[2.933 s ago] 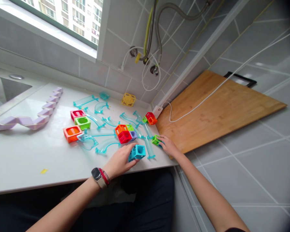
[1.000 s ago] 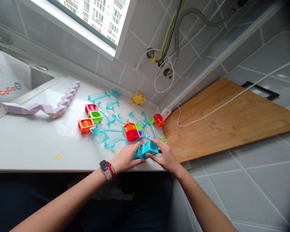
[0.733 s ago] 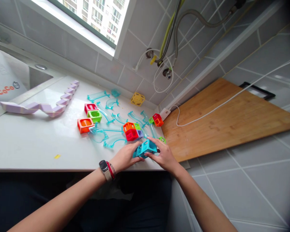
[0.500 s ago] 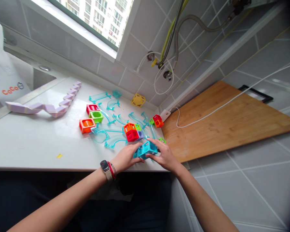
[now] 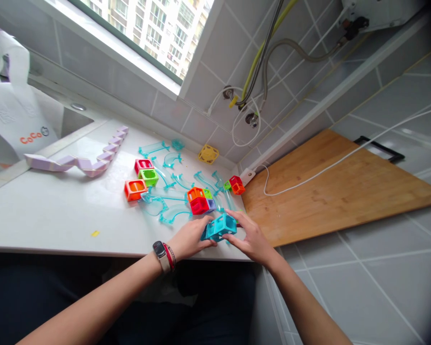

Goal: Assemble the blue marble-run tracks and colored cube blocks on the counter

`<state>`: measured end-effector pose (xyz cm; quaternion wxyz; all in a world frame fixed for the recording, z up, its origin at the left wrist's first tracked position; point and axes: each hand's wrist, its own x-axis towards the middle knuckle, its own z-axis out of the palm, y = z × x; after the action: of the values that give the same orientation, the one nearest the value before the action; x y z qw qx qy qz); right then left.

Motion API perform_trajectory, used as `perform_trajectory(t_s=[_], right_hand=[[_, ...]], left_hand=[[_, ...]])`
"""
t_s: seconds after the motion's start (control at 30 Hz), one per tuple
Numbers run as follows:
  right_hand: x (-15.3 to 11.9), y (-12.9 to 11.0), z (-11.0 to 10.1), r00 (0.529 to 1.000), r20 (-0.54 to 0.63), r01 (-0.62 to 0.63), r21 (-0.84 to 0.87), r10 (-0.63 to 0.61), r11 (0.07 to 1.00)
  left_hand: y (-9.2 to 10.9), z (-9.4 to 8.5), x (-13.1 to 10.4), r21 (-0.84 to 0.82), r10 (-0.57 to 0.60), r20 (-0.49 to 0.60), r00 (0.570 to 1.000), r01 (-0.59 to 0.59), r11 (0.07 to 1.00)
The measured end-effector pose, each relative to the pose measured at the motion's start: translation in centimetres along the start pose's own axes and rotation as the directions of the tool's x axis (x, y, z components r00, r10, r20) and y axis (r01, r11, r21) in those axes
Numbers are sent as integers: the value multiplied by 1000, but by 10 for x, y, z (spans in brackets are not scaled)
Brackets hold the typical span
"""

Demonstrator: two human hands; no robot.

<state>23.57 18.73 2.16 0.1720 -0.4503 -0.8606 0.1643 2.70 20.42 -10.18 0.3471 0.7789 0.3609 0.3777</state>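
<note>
At the far left a soft white bag with orange "COCO" lettering sags in loose folds, its looped handles standing up. Beside it on the smooth, glossy white table lies a lilac zigzag strip of flat, angular facets, and nearer the front edge a small yellow scrap. Next come three hollow plastic cubes with rounded openings: an orange cube in front, a green cube and a pinkish-red cube behind. Clear teal track pieces, some straight, some curved, sprawl from here to the right, with a lacy yellow frame at the back and an orange-and-red block cluster among them. Just in front of this cluster, the left hand has its fingers clamped on the left end of the open-framed blue blocks, hiding that end; the blocks are above the table's front edge, between both hands. The right hand has its fingers closed on their right end, blocking the view of the table there. Behind it sit a small red, orange and green cluster and a white power strip, beside a grained wooden board leaning along the tiled wall.
</note>
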Motion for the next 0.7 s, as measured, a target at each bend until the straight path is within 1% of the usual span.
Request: perform_trajectory(t_s=[0.1,0.2,0.37,0.47,0.57,0.63,0.7], right_hand=[[0,0,-5,1000,-26,-6,40,7,999],[1,-1,-9,1000,-17,6,4,-6,1000],[-1,-12,-18,996,58,75,-86,-70,993],[1,-20,-30,987,112,127,-115,-114,985],[9,-31,-48,980,142,163,-144,-142,976],[17,-37,-59,975,161,179,-147,-155,973],[29,-42,-71,967,187,202,-155,-172,967]], left_hand=[[-2,2,0,19,-13,11,1000,12,1000],[-2,3,-1,33,-15,7,1000,15,999],[9,-1,-5,43,12,-28,1000,-11,999],[19,-9,-5,27,30,-57,998,-29,999],[27,-18,-5,4,27,-85,996,-26,1000],[33,-23,-4,-52,3,-112,994,-9,999],[38,-28,-5,-140,-34,-163,986,11,990]])
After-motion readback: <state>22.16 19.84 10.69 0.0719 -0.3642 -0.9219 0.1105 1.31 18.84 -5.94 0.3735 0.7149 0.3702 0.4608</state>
